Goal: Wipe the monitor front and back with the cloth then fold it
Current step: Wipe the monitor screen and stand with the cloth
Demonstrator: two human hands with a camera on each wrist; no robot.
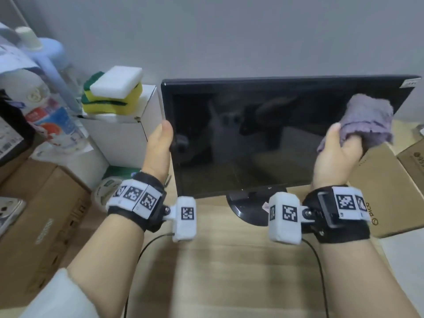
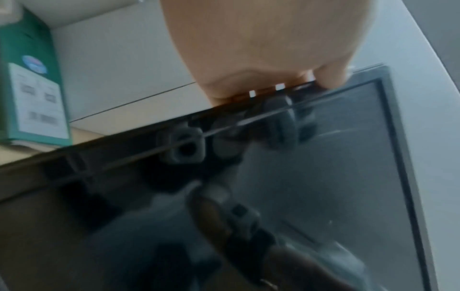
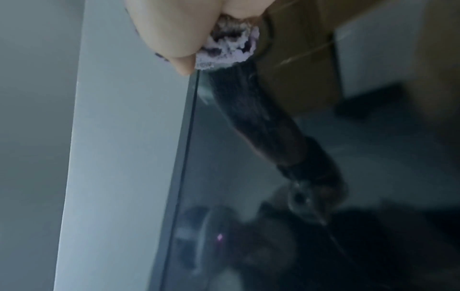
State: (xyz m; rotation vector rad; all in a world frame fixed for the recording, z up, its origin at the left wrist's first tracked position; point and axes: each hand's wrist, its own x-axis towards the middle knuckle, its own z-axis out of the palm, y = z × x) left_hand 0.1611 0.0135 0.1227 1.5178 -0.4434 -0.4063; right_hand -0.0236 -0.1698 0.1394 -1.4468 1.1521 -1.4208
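Front wipe in hand: monitor (image 1: 263, 134) on tabletop (image 1: 229, 260) is gripped at its edge by left hand (image 1: 159, 152); bunched cloth (image 1: 367, 120) is clutched by right hand (image 1: 337, 154) at screen's right side. Next, probably strokes across, w/ steadying kept.

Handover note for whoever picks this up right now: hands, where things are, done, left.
Left hand: grips the monitor's left edge, thumb on the front bezel, steadying it.
Right hand: holds the bunched purple cloth against the screen's right side, near the upper right corner.
Monitor: upright on its stand on the wooden desk, screen facing the person.
Done: cannot tell how much of the front has been wiped; the cloth is on it now.
Left: finish the front, wipe the back, fold the cloth.
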